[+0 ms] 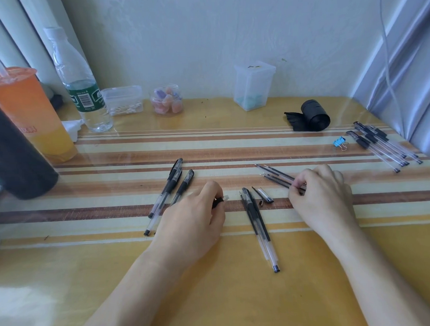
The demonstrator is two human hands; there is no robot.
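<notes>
Both curled, left hand (194,213) gripping pen piece (220,199), right hand (321,195) pinching refills (276,175), pens (257,217) between

2 bare forearms enter from the lower edge and converge toward the middle. Left hand (192,214): palm down, knuckles up, fingers curled, fingertips pinching a small pen part (220,199). Right hand (321,195): palm down, wrist slightly bent, fingers curled under, tips pinching thin black refills (275,176). The 2 hands are well apart, roughly level with each other.
</notes>
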